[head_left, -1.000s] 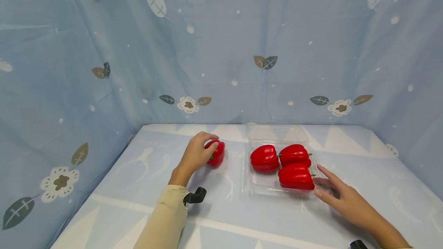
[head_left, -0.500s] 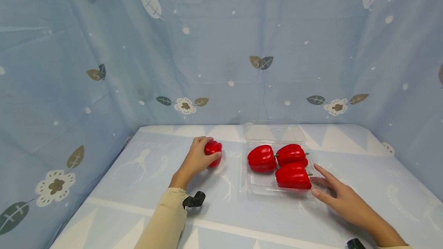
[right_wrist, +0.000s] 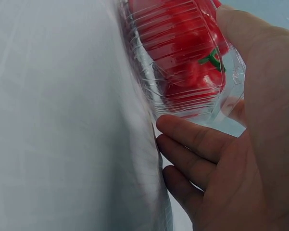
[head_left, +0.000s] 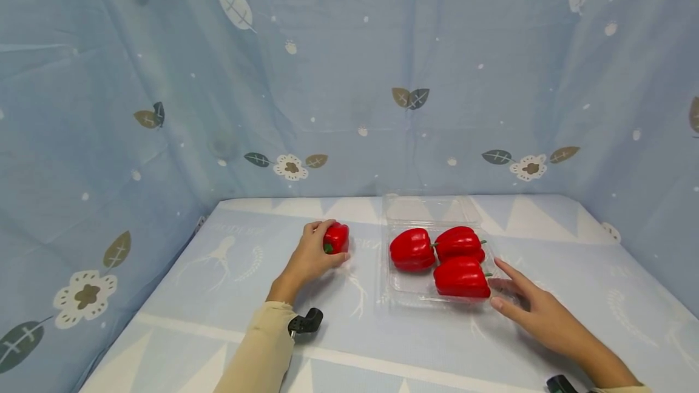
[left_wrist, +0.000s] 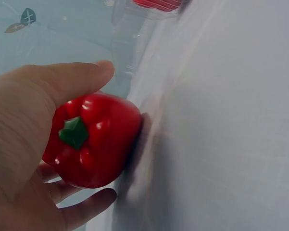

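Pepper (head_left: 335, 238) in left hand (head_left: 309, 255)

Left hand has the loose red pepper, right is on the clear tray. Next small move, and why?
Probably lift the loose red bell pepper and carry it right to the clear plastic clamshell tray. The left hand already grips it, the tray's three red peppers leave its front-left corner bare, and the right hand rests against the tray's near right corner, steadying it.

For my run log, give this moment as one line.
left hand grips loose pepper | right hand steadies clear tray | three peppers inside
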### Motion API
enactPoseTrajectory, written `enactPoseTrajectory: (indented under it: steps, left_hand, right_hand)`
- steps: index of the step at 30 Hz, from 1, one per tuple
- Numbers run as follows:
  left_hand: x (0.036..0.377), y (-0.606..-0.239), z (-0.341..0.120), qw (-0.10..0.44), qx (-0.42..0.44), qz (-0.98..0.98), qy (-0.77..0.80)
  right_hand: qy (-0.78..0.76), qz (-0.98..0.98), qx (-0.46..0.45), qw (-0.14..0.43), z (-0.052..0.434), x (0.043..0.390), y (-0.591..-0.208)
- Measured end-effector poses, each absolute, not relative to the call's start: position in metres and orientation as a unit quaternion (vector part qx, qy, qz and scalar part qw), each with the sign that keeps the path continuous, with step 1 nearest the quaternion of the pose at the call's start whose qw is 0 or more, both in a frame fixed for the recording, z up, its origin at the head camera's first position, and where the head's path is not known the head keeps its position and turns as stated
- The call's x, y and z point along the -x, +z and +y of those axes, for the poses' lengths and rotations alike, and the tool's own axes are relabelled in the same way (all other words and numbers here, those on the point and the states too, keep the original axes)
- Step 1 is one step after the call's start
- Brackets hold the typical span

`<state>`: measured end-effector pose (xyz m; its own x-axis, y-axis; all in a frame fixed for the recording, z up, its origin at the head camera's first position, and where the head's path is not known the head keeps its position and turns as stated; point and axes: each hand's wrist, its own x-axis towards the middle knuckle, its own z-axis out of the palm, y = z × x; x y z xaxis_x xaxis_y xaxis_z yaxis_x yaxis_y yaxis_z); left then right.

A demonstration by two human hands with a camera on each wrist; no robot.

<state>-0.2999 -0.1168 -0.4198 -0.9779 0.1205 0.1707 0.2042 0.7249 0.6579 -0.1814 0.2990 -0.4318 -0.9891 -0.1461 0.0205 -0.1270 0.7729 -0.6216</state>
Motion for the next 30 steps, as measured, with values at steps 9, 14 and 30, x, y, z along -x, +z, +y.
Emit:
enactPoseTrajectory:
  steps: [9, 14, 30]
  left_hand:
    - [0.302, -0.422, -0.115, 0.073, 0.081, -0.933, -0.343]
    - [0.302, -0.425, -0.116, 0.088, 0.088, -0.928, -0.351]
    - [0.285, -0.414, -0.109, 0.069, 0.089, -0.892, -0.439]
  right_hand:
    - [-0.335, 0.940, 0.066, 0.024, 0.301, 0.184, -0.432]
    - [-0.339, 0.938, 0.064, 0.033, 0.300, 0.184, -0.433]
    - [-0.371, 0.926, 0.057, 0.049, 0.303, 0.181, -0.432]
